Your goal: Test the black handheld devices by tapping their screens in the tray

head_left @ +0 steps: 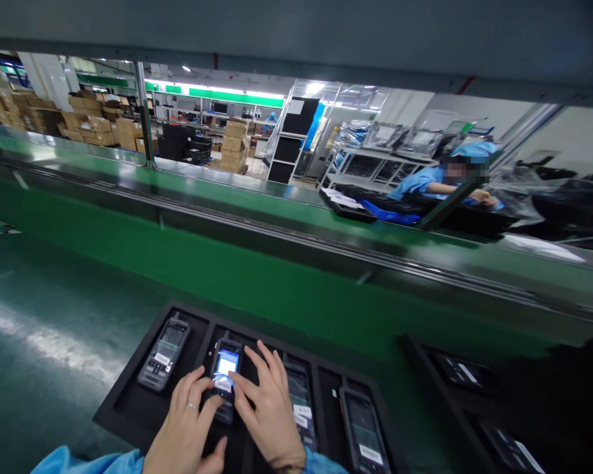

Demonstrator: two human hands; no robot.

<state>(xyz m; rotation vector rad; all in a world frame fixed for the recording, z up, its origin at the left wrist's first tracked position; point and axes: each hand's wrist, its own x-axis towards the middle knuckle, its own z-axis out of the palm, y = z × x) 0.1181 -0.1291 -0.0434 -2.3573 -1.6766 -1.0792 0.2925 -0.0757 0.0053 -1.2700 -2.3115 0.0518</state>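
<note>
A black foam tray (123, 407) on the green bench holds several handheld devices in its slots. The second device from the left (228, 362) has a lit blue and white screen. My left hand (188, 411), with a ring on one finger, lies along its left and lower edge, fingers apart and bent. From the right, my right hand (269, 401) reaches over the same device, its index fingertip at the screen and its other fingers spread. A dark-screened device (164, 353) lies in the leftmost slot, and another (363, 428) in the rightmost.
A second black tray (415, 362) with devices sits at the lower right. Behind the green belt (188, 253) runs a metal rail. Across the line, a person in blue (425, 181) leans over dark trays. Cardboard boxes (234, 145) are stacked farther back.
</note>
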